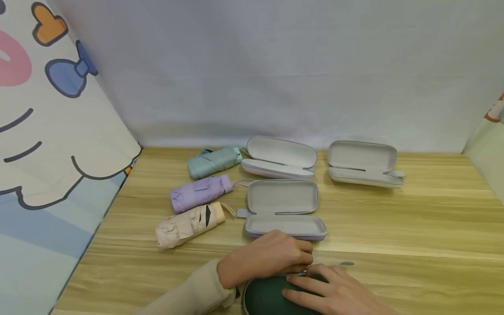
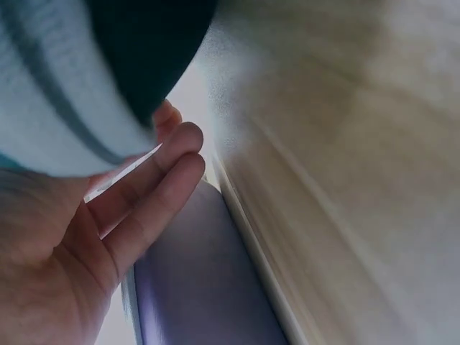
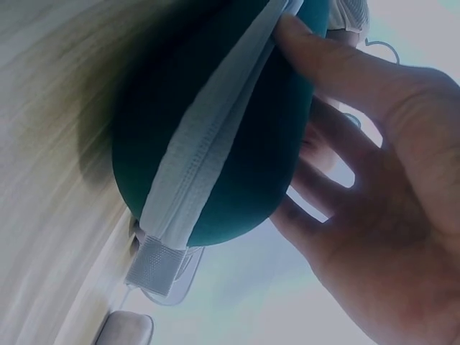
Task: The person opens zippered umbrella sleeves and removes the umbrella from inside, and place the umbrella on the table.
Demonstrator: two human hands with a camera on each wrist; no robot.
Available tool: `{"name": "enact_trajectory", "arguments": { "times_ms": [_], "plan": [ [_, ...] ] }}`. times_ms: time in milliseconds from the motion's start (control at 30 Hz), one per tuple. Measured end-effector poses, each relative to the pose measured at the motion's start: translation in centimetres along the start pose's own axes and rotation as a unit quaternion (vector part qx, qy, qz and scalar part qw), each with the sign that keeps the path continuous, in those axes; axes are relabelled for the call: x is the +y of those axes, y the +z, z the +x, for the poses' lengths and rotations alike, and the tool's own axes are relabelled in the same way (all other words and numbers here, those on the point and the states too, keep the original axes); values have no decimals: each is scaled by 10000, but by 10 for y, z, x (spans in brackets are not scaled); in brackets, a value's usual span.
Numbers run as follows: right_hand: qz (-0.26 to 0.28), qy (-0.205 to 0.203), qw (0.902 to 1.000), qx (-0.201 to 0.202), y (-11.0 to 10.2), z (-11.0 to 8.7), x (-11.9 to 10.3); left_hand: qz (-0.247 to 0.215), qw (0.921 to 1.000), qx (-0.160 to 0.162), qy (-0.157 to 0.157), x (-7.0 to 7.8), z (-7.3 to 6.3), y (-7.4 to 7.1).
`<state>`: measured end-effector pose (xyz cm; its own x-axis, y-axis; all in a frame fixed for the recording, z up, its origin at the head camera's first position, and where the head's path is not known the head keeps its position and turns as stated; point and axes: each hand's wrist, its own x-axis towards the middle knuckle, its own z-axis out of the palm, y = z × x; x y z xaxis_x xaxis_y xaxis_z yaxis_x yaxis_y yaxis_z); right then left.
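Note:
A dark green zip case (image 1: 271,297) lies at the front edge of the head view, its lid down. My right hand (image 1: 334,291) grips it, fingers spread over the top; in the right wrist view the thumb (image 3: 345,68) presses near the pale zip band (image 3: 194,165). My left hand (image 1: 271,256) reaches across the case's far side, its fingers bent in at the zip. Its thumb and fingertips seem to pinch the zipper pull, mostly hidden by the case. Two other left fingers (image 2: 158,194) show loosely bent in the left wrist view.
Behind my left hand a purple-edged case (image 1: 283,225) lies unfolded. Two more cases, one pinkish (image 1: 279,168) and one pale (image 1: 364,175), stand unfolded farther back. Folded umbrellas lie to the left: teal (image 1: 214,162), purple (image 1: 201,192) and beige (image 1: 189,225).

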<state>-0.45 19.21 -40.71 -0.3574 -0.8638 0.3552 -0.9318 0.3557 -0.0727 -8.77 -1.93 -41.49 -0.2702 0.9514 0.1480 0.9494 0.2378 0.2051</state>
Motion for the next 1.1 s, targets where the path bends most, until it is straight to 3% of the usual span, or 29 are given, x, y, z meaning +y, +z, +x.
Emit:
{"name": "enact_trajectory", "arguments": {
  "times_ms": [367, 700, 800, 900, 967, 1100],
  "plan": [
    [23, 65, 10000, 37, 0, -3, -1, -326, 9980, -297, -447, 2, -9, 0],
    [61, 192, 9998, -17, -1, -3, -2, -421, 9915, -521, -1119, 7, -42, -11],
    [76, 277, 9995, -122, -1, -3, -3, -917, 9819, -529, -1573, 10, -57, -14],
    [79, 397, 9988, -258, -2, -3, -3, -1556, 9665, -504, -1975, 14, -71, -21],
    [64, 537, 9978, -376, -2, -4, -3, -1938, 9573, -520, -2081, 19, -79, -25],
    [-18, 788, 9956, -508, -3, -6, -3, -2194, 9528, -613, -2008, 30, -91, -29]
  ]
}}
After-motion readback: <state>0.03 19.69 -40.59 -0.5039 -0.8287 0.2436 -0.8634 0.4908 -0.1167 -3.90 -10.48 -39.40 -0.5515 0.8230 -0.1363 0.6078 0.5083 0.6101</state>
